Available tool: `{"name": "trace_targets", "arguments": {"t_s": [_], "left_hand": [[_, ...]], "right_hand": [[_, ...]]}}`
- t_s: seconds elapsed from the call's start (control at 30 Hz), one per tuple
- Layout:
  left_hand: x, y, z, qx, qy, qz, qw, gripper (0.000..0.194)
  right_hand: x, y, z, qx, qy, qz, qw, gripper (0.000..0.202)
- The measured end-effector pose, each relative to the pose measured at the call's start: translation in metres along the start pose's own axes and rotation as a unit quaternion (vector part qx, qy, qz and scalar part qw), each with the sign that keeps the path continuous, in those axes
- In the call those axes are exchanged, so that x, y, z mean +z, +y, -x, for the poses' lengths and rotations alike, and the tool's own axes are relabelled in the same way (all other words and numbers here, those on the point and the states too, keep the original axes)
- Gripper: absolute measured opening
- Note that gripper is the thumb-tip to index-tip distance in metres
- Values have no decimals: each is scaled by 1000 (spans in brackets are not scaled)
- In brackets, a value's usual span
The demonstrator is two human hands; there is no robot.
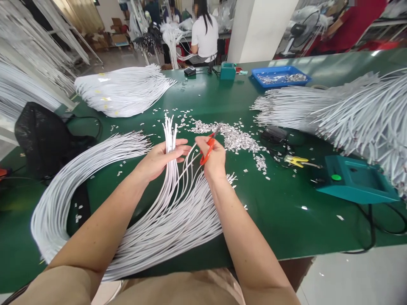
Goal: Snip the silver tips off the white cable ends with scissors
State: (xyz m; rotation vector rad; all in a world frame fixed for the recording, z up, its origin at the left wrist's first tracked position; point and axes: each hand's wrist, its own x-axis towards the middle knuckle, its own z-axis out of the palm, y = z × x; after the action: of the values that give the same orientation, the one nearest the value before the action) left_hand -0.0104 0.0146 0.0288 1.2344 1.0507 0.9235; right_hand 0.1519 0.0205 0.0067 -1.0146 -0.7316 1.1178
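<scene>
My left hand [162, 159] is closed around a bunch of white cables [171, 146], their ends pointing up and away from me. Orange-handled scissors [207, 151] sit in my right hand [215, 159], blades toward the far side. A few loose white cables run up to the fingertips of that hand; whether they are pinched there is hard to make out. Below both hands a thick bundle of white cables [178, 228] lies across the table and curves round to the left. Small cut pieces [238, 137] are heaped just beyond the scissors.
On the green table [280, 224] stand a teal device [356, 180], yellow-handled pliers [299, 161] and a blue tray [281, 76]. More white cable bundles lie at back left [124, 91] and right [349, 106]. A black bag [41, 140] is at left. Co-workers [205, 36] sit beyond.
</scene>
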Motion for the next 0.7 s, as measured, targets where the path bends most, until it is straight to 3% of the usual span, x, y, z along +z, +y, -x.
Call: {"name": "trace_targets", "arguments": {"t_s": [0.1, 0.2, 0.3, 0.43, 0.7], "left_hand": [[-5, -1, -1, -5, 21, -39, 999, 36], [-6, -5, -2, -2, 30, -79, 996, 41], [-1, -8, -2, 11, 46, -71, 996, 46], [8, -10, -2, 32, 68, -49, 996, 37], [13, -6, -1, 29, 87, -37, 995, 31]], "right_hand": [[-8, 0, -9, -73, 138, -2, 988, 20], [-13, -7, -10, -129, 163, 27, 978, 19], [-9, -15, -2, -118, 67, 42, 990, 17], [-2, -19, 7, -35, -87, 73, 993, 22], [-5, -16, 5, 46, -207, 50, 976, 21]]}}
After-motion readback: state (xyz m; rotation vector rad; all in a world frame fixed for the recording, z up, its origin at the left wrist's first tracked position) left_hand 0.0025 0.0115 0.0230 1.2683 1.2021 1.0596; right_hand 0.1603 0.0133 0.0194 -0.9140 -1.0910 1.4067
